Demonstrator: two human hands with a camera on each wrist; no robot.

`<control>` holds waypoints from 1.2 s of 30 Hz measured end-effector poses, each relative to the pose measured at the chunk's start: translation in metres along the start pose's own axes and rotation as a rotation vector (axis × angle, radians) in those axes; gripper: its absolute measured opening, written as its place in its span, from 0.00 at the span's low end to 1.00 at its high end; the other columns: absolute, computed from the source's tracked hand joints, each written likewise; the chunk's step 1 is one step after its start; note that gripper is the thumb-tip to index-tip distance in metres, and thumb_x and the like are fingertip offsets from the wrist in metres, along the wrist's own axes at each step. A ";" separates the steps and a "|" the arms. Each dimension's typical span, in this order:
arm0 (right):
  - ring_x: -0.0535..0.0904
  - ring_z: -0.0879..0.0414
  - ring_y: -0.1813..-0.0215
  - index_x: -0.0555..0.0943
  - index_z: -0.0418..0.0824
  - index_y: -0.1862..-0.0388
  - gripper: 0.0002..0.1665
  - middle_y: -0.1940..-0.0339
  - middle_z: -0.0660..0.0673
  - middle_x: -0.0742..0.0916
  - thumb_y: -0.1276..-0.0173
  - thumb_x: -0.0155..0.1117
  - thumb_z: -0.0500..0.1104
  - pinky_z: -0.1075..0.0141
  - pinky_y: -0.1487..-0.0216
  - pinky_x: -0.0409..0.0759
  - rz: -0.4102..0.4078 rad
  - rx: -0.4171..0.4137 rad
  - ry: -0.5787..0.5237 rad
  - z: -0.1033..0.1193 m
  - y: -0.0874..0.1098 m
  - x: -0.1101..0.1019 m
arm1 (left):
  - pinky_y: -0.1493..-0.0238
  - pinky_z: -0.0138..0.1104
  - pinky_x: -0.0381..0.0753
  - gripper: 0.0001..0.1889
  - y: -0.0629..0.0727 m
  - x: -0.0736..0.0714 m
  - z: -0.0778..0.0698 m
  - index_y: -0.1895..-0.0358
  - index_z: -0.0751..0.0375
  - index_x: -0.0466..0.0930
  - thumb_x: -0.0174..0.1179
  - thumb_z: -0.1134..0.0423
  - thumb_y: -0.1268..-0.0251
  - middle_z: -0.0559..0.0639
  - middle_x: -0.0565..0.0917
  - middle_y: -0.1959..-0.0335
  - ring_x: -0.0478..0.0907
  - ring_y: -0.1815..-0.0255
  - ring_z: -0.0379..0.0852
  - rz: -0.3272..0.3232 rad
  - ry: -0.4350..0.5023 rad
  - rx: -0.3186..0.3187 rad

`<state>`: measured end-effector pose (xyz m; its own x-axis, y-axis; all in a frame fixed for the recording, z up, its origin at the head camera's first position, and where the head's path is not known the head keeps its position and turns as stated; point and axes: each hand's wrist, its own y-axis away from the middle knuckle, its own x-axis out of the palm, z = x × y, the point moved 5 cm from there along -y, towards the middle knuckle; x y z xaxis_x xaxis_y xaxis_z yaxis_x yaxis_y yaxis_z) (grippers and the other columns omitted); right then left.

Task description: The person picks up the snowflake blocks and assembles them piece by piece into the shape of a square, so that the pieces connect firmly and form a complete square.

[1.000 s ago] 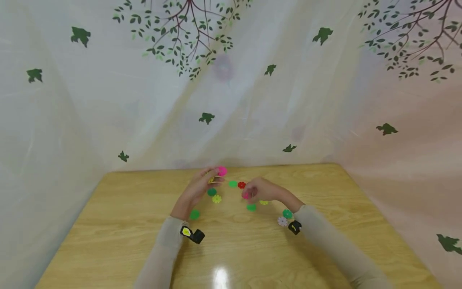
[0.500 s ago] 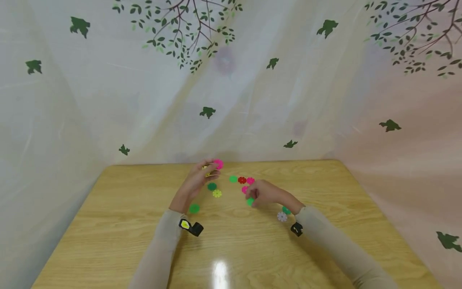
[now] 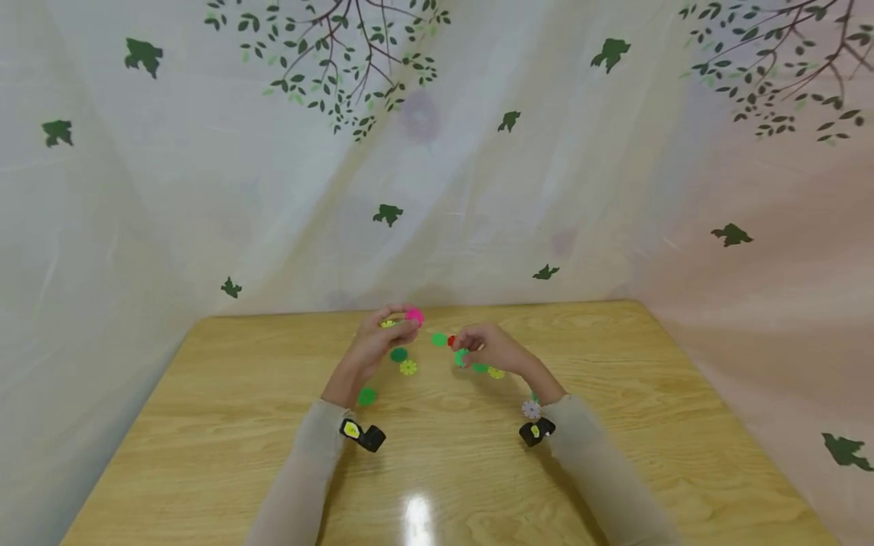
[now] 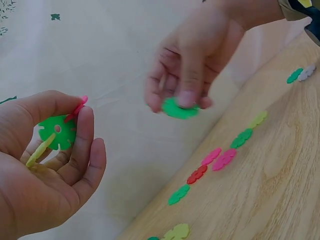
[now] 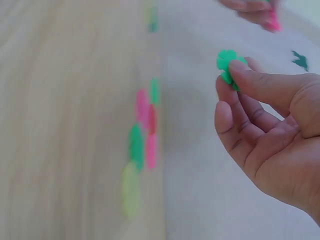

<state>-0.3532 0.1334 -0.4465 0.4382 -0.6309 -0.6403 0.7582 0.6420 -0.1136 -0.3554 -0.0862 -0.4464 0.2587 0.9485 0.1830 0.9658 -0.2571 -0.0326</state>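
My left hand [image 3: 374, 345] holds a small cluster of joined notched plastic discs, raised above the far part of the table. In the left wrist view a green disc [image 4: 59, 137] sits in that hand with a yellow disc [image 4: 40, 151] set edgewise to it. A pink disc [image 4: 77, 109] is pinched near the index fingertip. To the right, my right hand [image 3: 497, 350] pinches a green disc [image 5: 228, 60] between thumb and fingers, above the table and apart from the cluster. Fingers hide part of both the cluster and the single disc.
Loose discs lie on the wooden table [image 3: 437, 455]: red [image 4: 197, 174], pink [image 4: 224, 159], green [image 4: 242, 138] and yellow [image 4: 258, 119] near the right hand. Others lie by the left hand, including yellow [image 3: 408, 368]. A printed curtain [image 3: 307, 189] stands behind.
My right hand has picked up a green disc from the table and moved it up and slightly left. The left hand keeps its cluster, staying nearly in place.
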 end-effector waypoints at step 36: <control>0.84 0.61 0.66 0.84 0.27 0.59 0.09 0.63 0.34 0.88 0.35 0.72 0.31 0.71 0.60 0.85 -0.499 -0.028 -0.386 0.036 -0.019 -0.003 | 0.47 0.32 0.86 0.15 0.004 0.016 0.005 0.41 0.71 0.76 0.59 0.68 0.26 0.53 0.75 0.43 0.84 0.50 0.49 0.075 -0.078 -0.002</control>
<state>-0.3521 0.1073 -0.4152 0.1815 -0.9658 -0.1853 0.9057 0.2376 -0.3511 -0.3468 -0.0708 -0.4489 0.3306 0.9381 0.1030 0.9438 -0.3280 -0.0418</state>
